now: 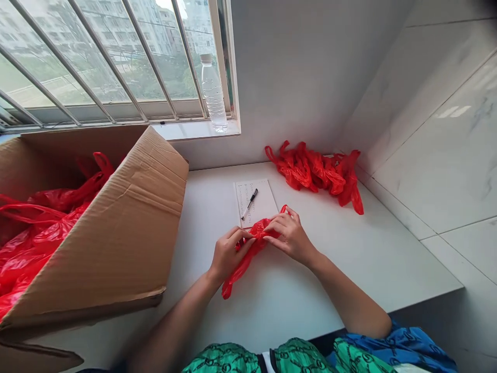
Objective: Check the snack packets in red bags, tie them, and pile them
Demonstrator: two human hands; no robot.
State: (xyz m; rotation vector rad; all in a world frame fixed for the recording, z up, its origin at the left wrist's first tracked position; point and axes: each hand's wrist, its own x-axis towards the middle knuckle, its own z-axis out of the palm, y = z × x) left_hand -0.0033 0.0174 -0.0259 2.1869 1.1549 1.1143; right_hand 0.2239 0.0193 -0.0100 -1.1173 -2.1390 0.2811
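Note:
A bunched red plastic bag (248,259) is stretched between my two hands above the white table. My left hand (229,251) pinches its middle from the left, thumb and fingers pressed together. From the other side my right hand (291,235) grips the bag close by, with a handle loop poking up past its fingers. One loose end of the bag hangs toward me, below my left hand. Just behind the bag lies a sheet of paper (248,194) with writing on it, and a black and white pen (249,204) rests on top.
At the left stands a large open cardboard box (128,228) holding many red plastic bags (50,233). Several knotted red bags (318,168) are heaped against the wall at the back right. A clear water bottle (213,96) stands on the sill of the barred window.

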